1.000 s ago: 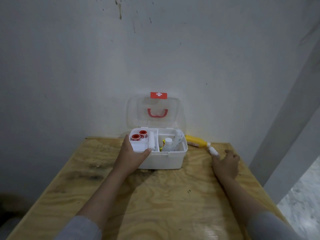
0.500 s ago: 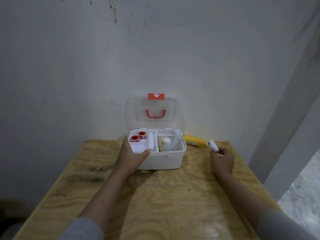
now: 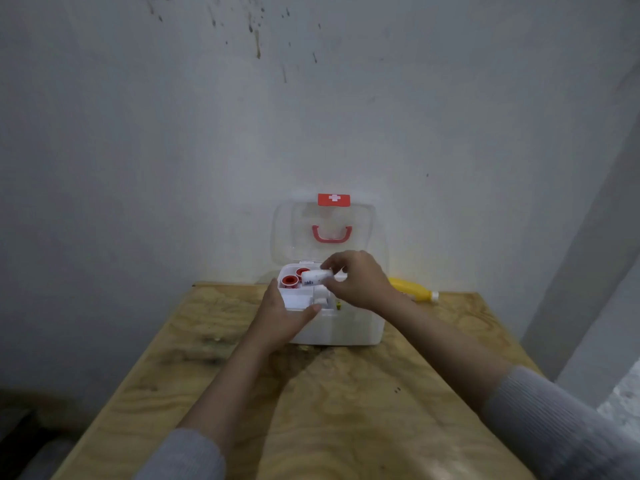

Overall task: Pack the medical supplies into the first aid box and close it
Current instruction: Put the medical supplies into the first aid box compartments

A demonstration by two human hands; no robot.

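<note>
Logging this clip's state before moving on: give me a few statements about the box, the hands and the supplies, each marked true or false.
1. The box lid is open. True.
2. The right hand is empty. False: it holds a small white tube over the box.
3. The left hand grips the box's front left corner. True.
4. The yellow bottle is packed in the box. False: it lies on the table, right of the box.
5. Two red-capped rolls sit in the box's left rear compartment. True.
</note>
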